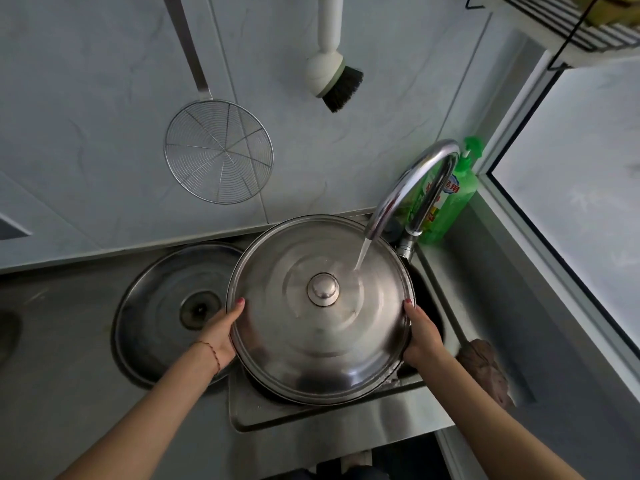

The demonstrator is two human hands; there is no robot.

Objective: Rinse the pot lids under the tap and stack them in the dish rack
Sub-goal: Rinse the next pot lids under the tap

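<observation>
Rinsing a large lid under the running tap

We grip the steel lid (320,310) by its rim, left hand (219,336) and right hand (420,336) each clamped on opposite edges, over the sink (311,415). Water from the tap (412,188) strikes beside the knob (323,289). Wet metal may slip from our fingers, we judge, and drop towards the second lid (162,306) lying left.

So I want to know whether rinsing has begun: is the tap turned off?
No, a stream of water runs from the tap onto the lid, which the left hand and right hand hold by its rim.
</observation>
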